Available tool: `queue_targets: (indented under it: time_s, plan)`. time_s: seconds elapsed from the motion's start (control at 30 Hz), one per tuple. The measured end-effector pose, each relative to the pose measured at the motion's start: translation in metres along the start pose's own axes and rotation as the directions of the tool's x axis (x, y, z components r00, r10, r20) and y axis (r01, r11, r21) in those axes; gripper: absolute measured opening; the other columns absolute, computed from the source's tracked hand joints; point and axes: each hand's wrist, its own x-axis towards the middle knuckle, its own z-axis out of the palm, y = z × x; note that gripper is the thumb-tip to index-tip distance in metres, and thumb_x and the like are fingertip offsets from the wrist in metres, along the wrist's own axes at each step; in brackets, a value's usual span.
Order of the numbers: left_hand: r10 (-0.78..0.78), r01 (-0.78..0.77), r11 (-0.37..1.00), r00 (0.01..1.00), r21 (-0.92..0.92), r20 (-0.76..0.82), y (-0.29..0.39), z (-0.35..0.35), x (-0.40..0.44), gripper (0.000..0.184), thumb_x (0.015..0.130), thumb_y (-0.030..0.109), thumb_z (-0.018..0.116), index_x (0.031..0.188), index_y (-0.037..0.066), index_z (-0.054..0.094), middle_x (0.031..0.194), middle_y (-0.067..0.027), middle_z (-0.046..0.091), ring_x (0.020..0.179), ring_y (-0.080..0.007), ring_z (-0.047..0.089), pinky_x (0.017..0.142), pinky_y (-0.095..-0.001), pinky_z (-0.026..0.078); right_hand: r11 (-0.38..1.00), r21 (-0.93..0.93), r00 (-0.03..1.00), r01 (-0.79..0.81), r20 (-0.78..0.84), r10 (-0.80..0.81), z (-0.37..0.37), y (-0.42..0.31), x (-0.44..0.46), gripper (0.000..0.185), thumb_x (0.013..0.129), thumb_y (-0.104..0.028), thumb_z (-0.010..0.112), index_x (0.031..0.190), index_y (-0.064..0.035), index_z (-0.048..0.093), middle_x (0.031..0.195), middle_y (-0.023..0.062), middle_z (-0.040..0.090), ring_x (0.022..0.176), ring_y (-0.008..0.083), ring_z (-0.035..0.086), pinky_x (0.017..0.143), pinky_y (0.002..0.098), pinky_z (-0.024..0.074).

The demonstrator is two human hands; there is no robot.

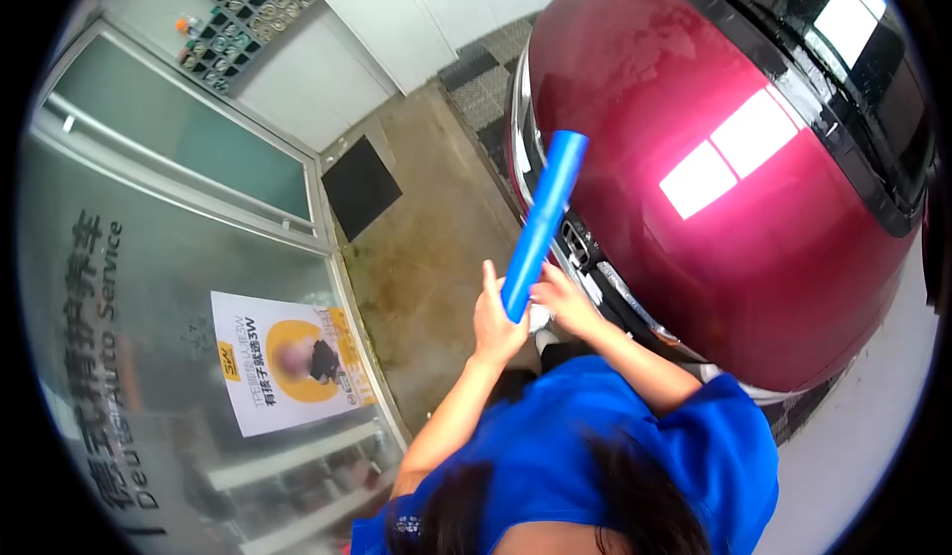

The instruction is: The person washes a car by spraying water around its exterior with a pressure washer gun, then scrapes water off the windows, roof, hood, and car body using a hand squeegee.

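A long blue tube [542, 226], smooth and slightly glossy, points up and away from my body. It could be a roll of material; its exact kind is not clear. My left hand [498, 323] is closed around the lower end from the left, thumb side up. On the other side, my right hand [565, 302] has its bent fingers at the tube's lower right side, partly hidden behind it. The upper part of the tube stands free of both hands, in front of the dark red car [635, 89].
The car's bonnet and front bumper fill the right side, close to my right arm. To the left stands a glass door [188, 198] with a poster [253, 396]. A black mat [361, 188] lies on the wet-looking floor [416, 228]. A rack [260, 9] of small items hangs on the wall.
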Motion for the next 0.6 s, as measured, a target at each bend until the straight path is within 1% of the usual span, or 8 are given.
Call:
queue_targets:
  time_s: [0.03, 0.07, 0.2, 0.3, 0.4, 0.47, 0.5, 0.6]
  plan:
    - [0.131, -0.134, 0.99, 0.988, 0.046, 0.076, -0.011, 0.002, 0.008, 0.09, 0.074, 0.008, 0.07, 0.146, -0.001, 0.017, 0.128, -0.0269, 0.049, 0.118, -0.0379, 0.05, 0.1, -0.0423, 0.041, 0.982, -0.173, 0.971, 0.07, -0.216, -0.107, 0.034, 0.005, 0.016, 0.037, 0.086, -0.016, 0.067, 0.115, 0.0004, 0.051, 0.098, 0.0072, 0.062, 0.092, 0.0139, 0.058, 0.08, 0.0292, 0.0486]
    - [0.049, -0.036, 0.992, 0.992, -0.118, 0.112, -0.021, -0.008, 0.029, 0.093, 0.072, 0.008, 0.071, 0.146, 0.0, 0.015, 0.13, -0.0249, 0.048, 0.119, -0.0367, 0.05, 0.101, -0.0413, 0.04, 0.899, 0.427, 0.943, -0.092, -0.254, 0.217, 0.054, 0.025, 0.049, 0.031, 0.083, -0.016, 0.07, 0.106, -0.003, 0.054, 0.093, 0.0045, 0.062, 0.084, 0.0117, 0.058, 0.075, 0.028, 0.0488]
    - [0.058, -0.042, 0.993, 0.989, -0.114, 0.139, -0.103, -0.085, 0.117, 0.057, 0.072, 0.0, 0.066, 0.127, 0.012, 0.056, 0.143, -0.0174, 0.038, 0.139, -0.0279, 0.028, 0.111, -0.0416, 0.026, 0.962, 0.27, 0.831, 0.037, -0.543, 0.12, 0.061, 0.04, 0.149, 0.031, 0.077, -0.01, 0.069, 0.104, -0.0044, 0.055, 0.087, 0.0022, 0.06, 0.077, 0.0102, 0.058, 0.069, 0.0265, 0.0473]
    - [-0.068, 0.06, 0.997, 0.979, -0.048, -0.194, -0.239, -0.161, 0.166, 0.062, 0.081, -0.002, 0.056, 0.14, 0.007, 0.038, 0.131, -0.0166, 0.052, 0.127, -0.0278, 0.043, 0.105, -0.0357, 0.034, 0.999, -0.006, 0.682, 0.037, -0.73, -0.029, 0.009, 0.051, 0.198, 0.033, 0.072, -0.008, 0.068, 0.1, -0.0029, 0.052, 0.083, 0.0033, 0.056, 0.073, 0.0135, 0.054, 0.069, 0.0298, 0.047]
    - [-0.279, 0.324, 0.942, 0.902, 0.09, -0.329, -0.365, -0.251, 0.213, 0.065, 0.083, -0.007, 0.052, 0.144, 0.005, 0.03, 0.118, -0.0143, 0.06, 0.107, -0.023, 0.057, 0.092, -0.0348, 0.044, 0.895, -0.444, 0.222, -0.053, -0.879, -0.423, -0.056, 0.047, 0.203, 0.04, 0.073, -0.007, 0.065, 0.108, -0.0015, 0.045, 0.097, 0.0084, 0.051, 0.087, 0.0168, 0.051, 0.077, 0.0323, 0.0451]
    - [-0.276, 0.36, 0.914, 0.889, 0.186, -0.366, -0.397, -0.305, 0.272, 0.064, 0.083, -0.007, 0.052, 0.143, 0.005, 0.031, 0.114, -0.015, 0.061, 0.106, -0.0236, 0.057, 0.093, -0.036, 0.044, 0.75, -0.516, -0.097, -0.414, -0.794, -0.6, -0.08, 0.031, 0.196, 0.073, 0.074, -0.009, 0.063, 0.137, 0.0002, 0.026, 0.113, 0.0193, 0.047, 0.095, 0.0299, 0.054, 0.085, 0.0399, 0.0446]
    - [-0.28, 0.378, 0.902, 0.879, 0.209, -0.386, -0.421, -0.326, 0.315, 0.063, 0.084, -0.007, 0.052, 0.142, 0.005, 0.032, 0.113, -0.0158, 0.061, 0.106, -0.024, 0.058, 0.094, -0.0362, 0.044, 0.622, -0.419, -0.222, -0.661, -0.683, -0.696, -0.093, 0.031, 0.19, 0.09, 0.075, -0.011, 0.062, 0.148, -0.0007, 0.011, 0.118, 0.0249, 0.044, 0.097, 0.0386, 0.055, 0.088, 0.0441, 0.0447]
    - [-0.167, 0.21, 0.972, 0.932, 0.104, -0.322, -0.448, -0.344, 0.485, 0.058, 0.086, -0.004, 0.052, 0.141, 0.004, 0.036, 0.115, -0.0164, 0.06, 0.107, -0.025, 0.058, 0.096, -0.0358, 0.043, 0.826, -0.038, -0.597, -0.563, -0.672, -0.438, -0.094, 0.036, 0.236, 0.094, 0.071, -0.012, 0.061, 0.147, 0.0013, 0.007, 0.118, 0.03, 0.043, 0.097, 0.0427, 0.055, 0.087, 0.0474, 0.0459]
